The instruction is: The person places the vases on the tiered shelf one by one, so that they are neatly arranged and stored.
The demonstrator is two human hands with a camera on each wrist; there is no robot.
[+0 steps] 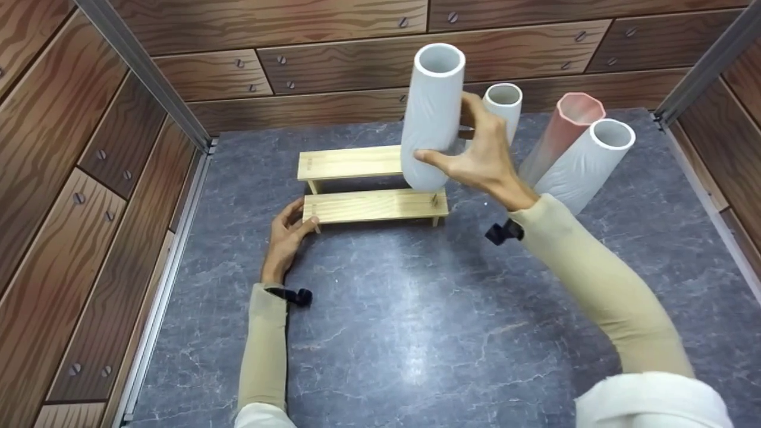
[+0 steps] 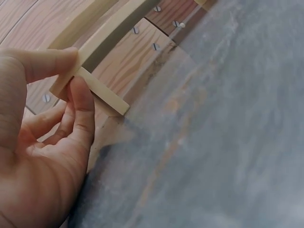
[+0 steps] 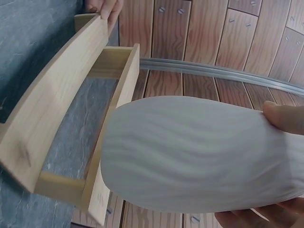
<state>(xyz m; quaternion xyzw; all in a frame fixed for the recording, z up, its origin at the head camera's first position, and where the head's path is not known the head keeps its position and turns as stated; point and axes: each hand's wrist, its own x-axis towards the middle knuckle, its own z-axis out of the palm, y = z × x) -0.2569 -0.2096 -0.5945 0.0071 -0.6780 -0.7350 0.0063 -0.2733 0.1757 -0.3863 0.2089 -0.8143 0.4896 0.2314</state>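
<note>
A tall white vase (image 1: 433, 113) with a wavy surface is gripped around its side by my right hand (image 1: 487, 145), thumb in front. It stands nearly upright, its base overlapping the right part of a two-tier wooden shelf (image 1: 374, 206) in the head view. In the right wrist view, the vase's rounded bottom (image 3: 156, 154) is beside the upper board (image 3: 127, 80). My left hand (image 1: 288, 238) pinches the left end of the lower board between thumb and fingers. The left wrist view shows that thumb and fingers on the board's end (image 2: 71, 78), above a short leg (image 2: 104, 92).
Behind my right hand stands a white vase (image 1: 504, 101). Farther right are a pink-to-white vase (image 1: 559, 131) with an angular rim and another white vase (image 1: 585, 163). Wood-patterned walls (image 1: 333, 65) enclose the dark marbled table (image 1: 368, 309) at the back and sides.
</note>
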